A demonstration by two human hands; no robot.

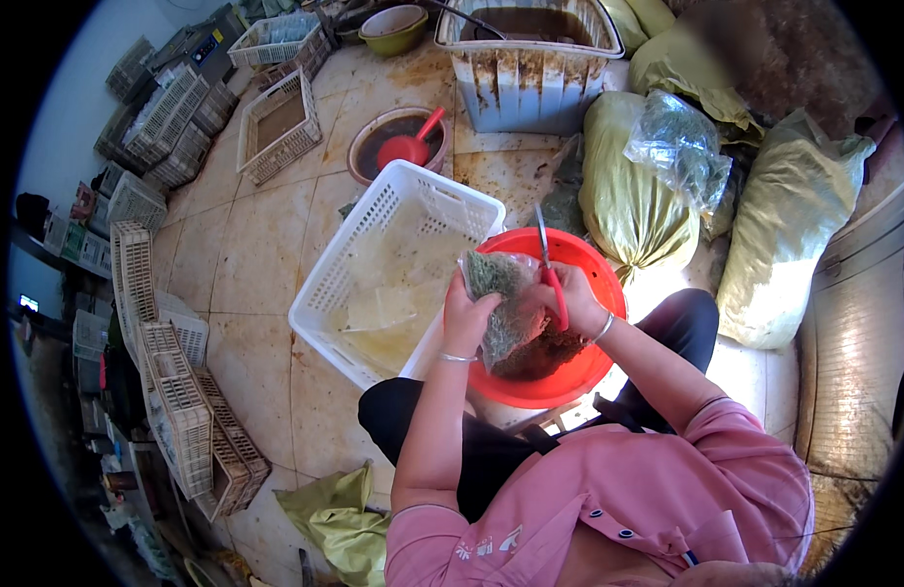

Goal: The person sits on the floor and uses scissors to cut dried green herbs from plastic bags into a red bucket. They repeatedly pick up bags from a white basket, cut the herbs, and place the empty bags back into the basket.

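Note:
Over a red basin [601,262] my left hand [468,318] is closed on the side of a clear plastic bag [493,276] filled with green, stringy dried plant matter. My right hand [579,301] grips a pair of scissors [558,293] with red handles, their blades pointing up and away from me. The right fingers also meet the bag's right side; whether they pinch it is hidden. Dark brown loose stuff [545,354] lies in the basin below. Left of it stands a white plastic crate [325,279] with a flat, clear bag [379,309] inside.
A tub of dark liquid [359,161] with a red scoop [405,149] stands beyond the crate. Behind are a large grey bin [520,93] and full yellow sacks [623,186]. Stacked crates [178,411] line the left, and a crumpled yellow sack [339,519] lies near me.

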